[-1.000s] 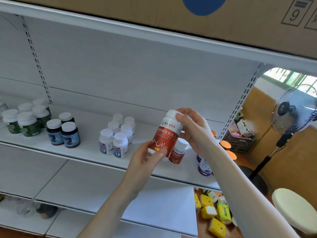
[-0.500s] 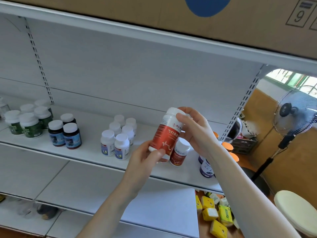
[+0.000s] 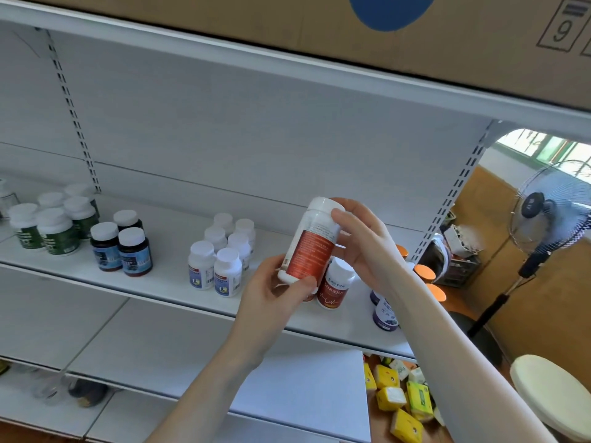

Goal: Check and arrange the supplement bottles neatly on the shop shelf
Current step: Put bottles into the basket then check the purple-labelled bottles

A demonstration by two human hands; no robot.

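Head view: red bottle point(image 3: 308, 243) held tilted in front of shelf point(image 3: 166, 279), just above its twin point(image 3: 335, 287). L hand point(image 3: 275, 292) grips the base, R hand point(image 3: 364, 241) pinches the cap end, fingers of both curled on it. Small-print side faces cam, so prob mid-check. Green point(image 3: 54, 230), blue point(image 3: 124, 249) & white point(image 3: 220, 255) groups already tidy. Left to do: reshelve this one. Purple ones point(image 3: 385, 314) partly hidden by R arm.

Bare shelf point(image 3: 169, 270) strip found between blue-label bottles point(image 3: 134, 257) and white bottles point(image 3: 227, 273); right end crowded by red bottle point(image 3: 334, 290), purple bottles point(image 3: 385, 316).
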